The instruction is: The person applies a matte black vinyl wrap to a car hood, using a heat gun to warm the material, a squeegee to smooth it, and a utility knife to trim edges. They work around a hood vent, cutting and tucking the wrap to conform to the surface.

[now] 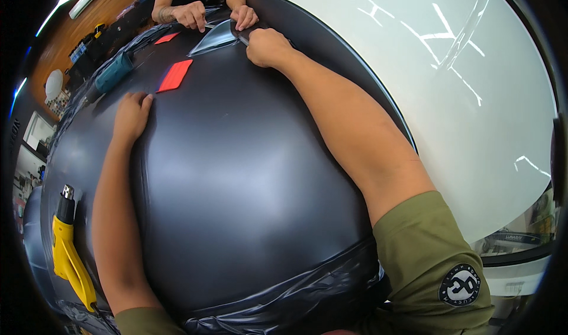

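Nearest me, wrinkled folds of dark film (278, 290) are bunching along the lower edge, while the smooth dark sheet (225, 175) is stretching away over a broad curved surface under both forearms. On the left, a yellow heat gun (69, 255) is lying with its metal nozzle pointing away from me. Farther out, my left hand (134, 115) is resting on the sheet, its thumb lying beside the fingers; I cannot tell how far those are curling. Just beyond it a red card (176, 76) is lying flat, with a teal tool (113, 73) lying to its left. On the far side, my right hand (267, 47) is sitting next to a glossy bluish-grey patch (216, 37), fingers folding inward; I'm not seeing what, if anything, they are clamping. A pale reflective panel (455, 116) is curving along the right. Farthest, a co-worker is leaning in, one hand (190, 15) holding a thin tool near the patch, the other hand (244, 17) pressing close beside my right one. A second red card (167, 38) is lying to their side.
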{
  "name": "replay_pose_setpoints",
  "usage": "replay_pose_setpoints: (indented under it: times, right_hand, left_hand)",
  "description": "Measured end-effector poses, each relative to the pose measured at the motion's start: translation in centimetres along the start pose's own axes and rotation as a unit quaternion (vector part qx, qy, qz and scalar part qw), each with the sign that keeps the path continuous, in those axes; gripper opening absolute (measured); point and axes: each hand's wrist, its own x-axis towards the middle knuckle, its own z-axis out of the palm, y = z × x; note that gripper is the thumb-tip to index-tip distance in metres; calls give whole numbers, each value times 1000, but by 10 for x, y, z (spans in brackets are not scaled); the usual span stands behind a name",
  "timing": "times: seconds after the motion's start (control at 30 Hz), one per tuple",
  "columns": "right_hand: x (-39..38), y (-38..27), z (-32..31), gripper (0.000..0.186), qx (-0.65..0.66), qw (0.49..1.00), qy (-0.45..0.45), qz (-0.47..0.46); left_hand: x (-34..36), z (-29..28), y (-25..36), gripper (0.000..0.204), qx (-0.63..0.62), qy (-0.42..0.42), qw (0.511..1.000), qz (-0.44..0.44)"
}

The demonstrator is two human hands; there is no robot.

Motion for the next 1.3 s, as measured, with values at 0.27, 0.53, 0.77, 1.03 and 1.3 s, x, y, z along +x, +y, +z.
replay_pose_setpoints:
  times: [0.27,0.53,0.77,1.03,1.3]
  right_hand:
    - [0,-7,0,30,-2,1000,-4,7]
    - [5,-6,5,32,0,999,-10,39]
    - [1,-13,7,40,126,980,151,-29]
    - [-11,-75,51,29,71,947,2,-314]
    - [93,29,28,22,-34,979,32,-198]
  left_hand:
    - [0,-3,1,40,-9,1,1000,-9]
    - [-1,-5,2,39,1,-5,1000,-17]
    - [-1,-2,0,42,3,37,999,-30]
    - [-1,-15,-52,44,41,57,980,-185]
    - [2,-9,-24,40,94,-6,987,-131]
